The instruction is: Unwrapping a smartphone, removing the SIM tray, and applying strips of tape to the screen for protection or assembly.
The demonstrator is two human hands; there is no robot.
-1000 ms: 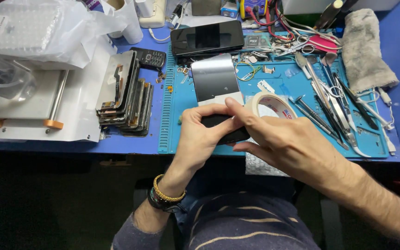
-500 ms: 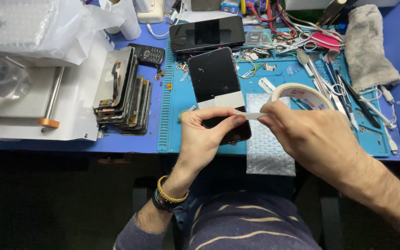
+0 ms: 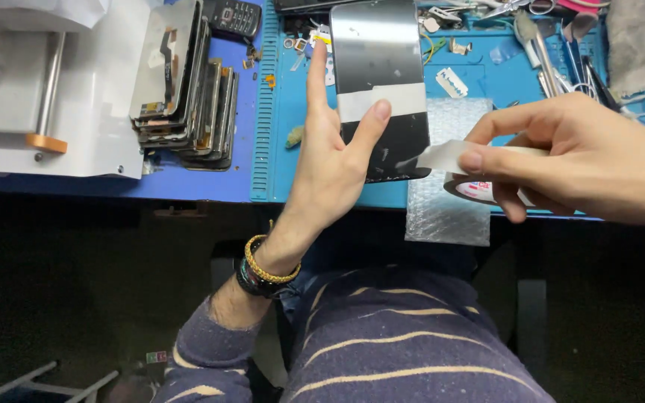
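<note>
A black phone screen panel (image 3: 379, 52) lies on the blue work mat (image 3: 281, 104), with a white tape strip (image 3: 382, 101) across its middle. My left hand (image 3: 331, 153) rests flat on the mat with fingers spread; its middle finger touches that strip and the panel's left edge. My right hand (image 3: 576, 157) hovers at the right and grips a roll of white tape (image 3: 487, 179). A pulled-out length of tape (image 3: 431, 157) runs from the roll to the panel's lower right corner.
A sheet of bubble wrap (image 3: 449, 186) lies under the panel's right side and hangs over the table edge. A stack of phone screens (image 3: 188, 82) stands left of the mat. Tweezers and tools (image 3: 554, 52) crowd the mat's far right, by a grey cloth (image 3: 643, 41).
The panel has gone from being held up in my left hand to lying on the mat. My left hand opened flat on it. My right hand drew the tape roll away to the right.
</note>
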